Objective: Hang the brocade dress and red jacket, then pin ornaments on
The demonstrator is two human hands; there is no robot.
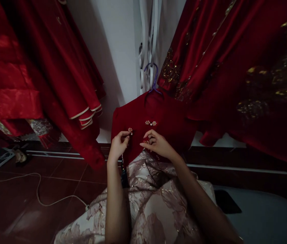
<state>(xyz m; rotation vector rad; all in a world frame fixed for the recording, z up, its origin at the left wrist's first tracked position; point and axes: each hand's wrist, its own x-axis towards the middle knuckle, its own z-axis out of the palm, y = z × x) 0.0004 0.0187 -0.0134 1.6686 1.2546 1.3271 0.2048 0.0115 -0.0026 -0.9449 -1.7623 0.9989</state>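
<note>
A red garment (170, 115) hangs in front of me from a purple hanger (155, 78). A pair of flower-shaped beaded ornaments (150, 123) sits below its neckline. On its left side, a single flower-shaped ornament (130, 130) with a pearl drop meets the pinched fingertips of my left hand (118, 146). Below that hand dangles a thin string of beads (122, 158). My right hand (156, 145) is curled at the garment's middle, its fingers around something small with red and gold glints that I cannot make out. Pale floral brocade cloth (153, 206) lies beneath my forearms.
Red garments (69, 67) with gold piping hang at left, and sequined red ones (268, 81) at right. White metalwork (148, 34) carries the hanger. A pale cable (40, 189) crosses the tiled floor (13, 203). A dark flat object (227, 201) lies on a grey surface (268, 217).
</note>
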